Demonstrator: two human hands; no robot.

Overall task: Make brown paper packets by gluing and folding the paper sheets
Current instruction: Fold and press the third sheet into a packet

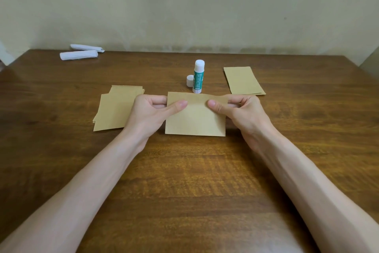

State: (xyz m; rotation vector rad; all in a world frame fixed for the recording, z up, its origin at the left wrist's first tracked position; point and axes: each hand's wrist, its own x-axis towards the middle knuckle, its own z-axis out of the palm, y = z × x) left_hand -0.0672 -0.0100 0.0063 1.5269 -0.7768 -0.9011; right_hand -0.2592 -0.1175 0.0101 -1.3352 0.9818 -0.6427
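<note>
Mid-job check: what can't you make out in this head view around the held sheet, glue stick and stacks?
held sheet: its far face, so any glue there, hidden by the sheet itself.
left hand, right hand: fingertips hidden behind the sheet.
glue stick: base hidden by the sheet's top edge; label too small.
left stack: sheet count unclear, part under the left hand.
white rolls: too small to identify.

head-worn view, forward and down over the table (pixel 184 170)

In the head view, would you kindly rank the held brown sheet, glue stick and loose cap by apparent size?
1. held brown sheet
2. glue stick
3. loose cap
Sheet is nearer, but order is clear.
</note>
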